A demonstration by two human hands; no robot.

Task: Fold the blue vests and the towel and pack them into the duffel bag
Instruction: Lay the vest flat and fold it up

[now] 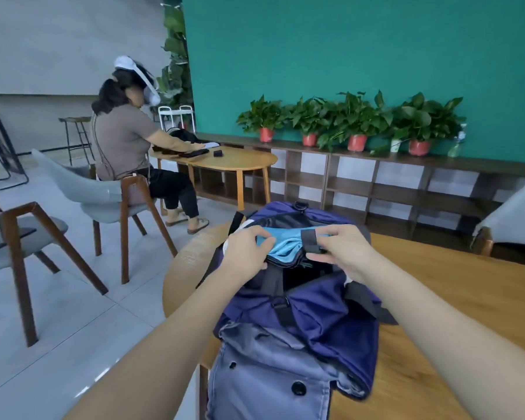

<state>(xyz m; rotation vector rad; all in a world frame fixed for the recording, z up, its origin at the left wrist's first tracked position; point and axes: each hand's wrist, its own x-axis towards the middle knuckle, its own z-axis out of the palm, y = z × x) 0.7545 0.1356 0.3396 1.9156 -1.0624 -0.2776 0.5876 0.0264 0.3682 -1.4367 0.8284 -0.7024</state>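
1. Packing step, I'd say: left hand (249,248) and right hand (344,253) each pinch the folded light-blue towel (282,244) over the open navy fabric duffel bag (312,310).
2. Next: push it down inside.
3. Grey-blue buttoned vest (267,380) lies just in front of the bag on the wooden desk (455,301), likely next.

I'm in a lounge-like office or café space: a teal wall (346,50), potted plants (356,125) along a low wooden shelf unit (376,183), wooden tables (234,162), grey chairs (103,195), bar stools (76,131) and a tiled floor (73,313).
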